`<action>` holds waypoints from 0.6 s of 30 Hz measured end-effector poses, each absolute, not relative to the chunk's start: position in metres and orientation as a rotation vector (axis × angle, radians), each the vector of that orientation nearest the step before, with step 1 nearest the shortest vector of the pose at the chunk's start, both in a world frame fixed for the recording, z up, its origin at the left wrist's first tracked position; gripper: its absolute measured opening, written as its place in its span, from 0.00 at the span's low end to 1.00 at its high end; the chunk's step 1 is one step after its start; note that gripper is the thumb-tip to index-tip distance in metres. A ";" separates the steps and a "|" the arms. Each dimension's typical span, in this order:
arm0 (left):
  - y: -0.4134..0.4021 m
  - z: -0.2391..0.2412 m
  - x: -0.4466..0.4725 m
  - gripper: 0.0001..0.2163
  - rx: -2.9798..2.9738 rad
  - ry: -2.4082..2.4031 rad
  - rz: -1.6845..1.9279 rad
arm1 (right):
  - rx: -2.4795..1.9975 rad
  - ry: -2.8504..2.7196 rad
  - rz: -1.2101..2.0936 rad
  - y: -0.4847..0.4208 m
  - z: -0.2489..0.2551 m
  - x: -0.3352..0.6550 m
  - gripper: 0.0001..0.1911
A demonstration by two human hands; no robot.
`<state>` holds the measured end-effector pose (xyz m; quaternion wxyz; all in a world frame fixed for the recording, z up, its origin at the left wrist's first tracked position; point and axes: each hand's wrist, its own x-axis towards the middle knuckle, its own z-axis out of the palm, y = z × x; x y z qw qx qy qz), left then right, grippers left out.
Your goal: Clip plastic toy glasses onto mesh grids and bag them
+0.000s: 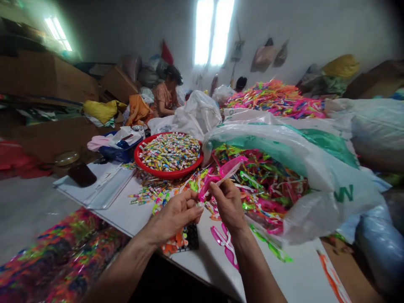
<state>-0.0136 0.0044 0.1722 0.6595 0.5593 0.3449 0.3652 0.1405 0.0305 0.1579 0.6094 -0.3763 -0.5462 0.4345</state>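
Observation:
Pink plastic toy glasses (232, 165) are up above the table, lenses tilted to the upper right. My right hand (229, 204) is closed on them, thumb and fingers pinching the frame. Closed fingers of my left hand (178, 213) meet the lower left end of the same frame; whether a small piece also sits between them is hidden. Under my right wrist lies another pair of pink and white glasses (222, 243). Green glasses (271, 244) rest to its right. Below my left hand are orange pieces (176, 242) on a black tray (192, 237).
A red basin (136, 158) holds many small colourful tubes, with more spilled beside it. To the right, a large white plastic bag (318, 185) gapes over coloured glasses. A clipboard (110, 185) and dark phone (82, 174) lie left. A person (164, 94) sits across.

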 end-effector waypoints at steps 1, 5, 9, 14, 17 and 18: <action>0.002 0.171 -0.012 0.18 1.231 0.769 0.826 | -0.845 -1.252 1.044 0.031 0.154 0.141 0.13; -0.006 0.171 -0.009 0.15 1.361 0.905 0.907 | -0.749 -1.163 1.195 0.030 0.145 0.138 0.14; -0.008 0.178 -0.009 0.09 1.721 1.154 1.023 | -0.761 -1.050 1.225 0.025 0.148 0.132 0.13; 0.001 0.187 -0.008 0.10 2.033 1.308 1.072 | -0.835 -1.176 1.166 0.017 0.151 0.135 0.13; 0.006 0.183 -0.003 0.11 2.353 1.260 1.046 | -0.930 -1.268 1.183 0.014 0.143 0.138 0.11; 0.006 0.181 -0.002 0.12 2.425 1.218 1.005 | -0.958 -1.269 1.181 0.013 0.139 0.139 0.12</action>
